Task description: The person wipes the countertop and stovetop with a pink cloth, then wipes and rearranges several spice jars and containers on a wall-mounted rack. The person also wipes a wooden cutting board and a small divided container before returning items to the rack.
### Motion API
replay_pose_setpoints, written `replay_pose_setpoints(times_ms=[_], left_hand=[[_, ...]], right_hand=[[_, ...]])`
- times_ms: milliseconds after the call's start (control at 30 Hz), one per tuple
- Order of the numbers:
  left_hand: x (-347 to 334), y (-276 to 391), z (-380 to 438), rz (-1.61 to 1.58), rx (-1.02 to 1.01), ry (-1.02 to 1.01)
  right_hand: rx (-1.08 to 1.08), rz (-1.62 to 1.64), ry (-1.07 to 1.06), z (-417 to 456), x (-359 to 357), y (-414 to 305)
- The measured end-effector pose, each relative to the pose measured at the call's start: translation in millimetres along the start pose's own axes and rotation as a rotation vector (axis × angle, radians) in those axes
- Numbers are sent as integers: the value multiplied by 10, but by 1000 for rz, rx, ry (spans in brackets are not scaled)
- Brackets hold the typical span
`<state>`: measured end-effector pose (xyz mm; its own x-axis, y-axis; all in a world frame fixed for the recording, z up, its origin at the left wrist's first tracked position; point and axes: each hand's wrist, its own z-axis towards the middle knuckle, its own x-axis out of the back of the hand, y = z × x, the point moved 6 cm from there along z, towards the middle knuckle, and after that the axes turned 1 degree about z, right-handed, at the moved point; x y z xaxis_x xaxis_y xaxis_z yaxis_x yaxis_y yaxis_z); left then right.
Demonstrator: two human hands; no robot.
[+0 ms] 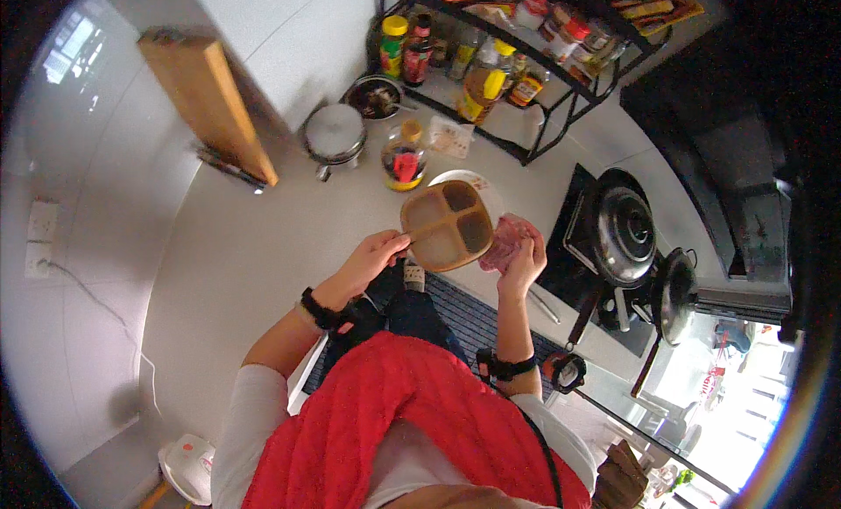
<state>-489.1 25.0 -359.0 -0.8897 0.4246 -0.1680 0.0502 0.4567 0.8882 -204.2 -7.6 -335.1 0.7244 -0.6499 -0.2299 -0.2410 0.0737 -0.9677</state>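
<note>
My left hand grips the near left rim of a brown divided tray, its thumb on the edge. The tray is held up over the counter's front edge, with its compartments facing me and nothing visible in them. A bunched pink cloth is in my right hand, close by the tray's right side; whether cloth and tray touch I cannot tell. Behind the tray, a white plate on the counter is partly hidden.
A glass bottle with dark liquid, a lidded steel pot and a small dark pan stand at the back. A black rack holds several condiments. Lidded wok and stove lie right; a wooden board leans left.
</note>
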Motion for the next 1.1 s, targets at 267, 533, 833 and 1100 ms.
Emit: replay_pose_setpoints(times_ms=[267, 533, 833, 1100], left_hand=[[-1102, 458, 1539, -154, -68, 88], [-1528, 266, 2838, -236, -45, 160], [-1566, 269, 3464, -207, -90, 228], [-1511, 5, 3884, -287, -67, 183]], right_hand=[[228, -132, 98, 689, 614, -135], [-2, -8, 78, 1053, 727, 115], [-37, -43, 50, 1076, 795, 151], [-79, -92, 92, 1029, 882, 261]])
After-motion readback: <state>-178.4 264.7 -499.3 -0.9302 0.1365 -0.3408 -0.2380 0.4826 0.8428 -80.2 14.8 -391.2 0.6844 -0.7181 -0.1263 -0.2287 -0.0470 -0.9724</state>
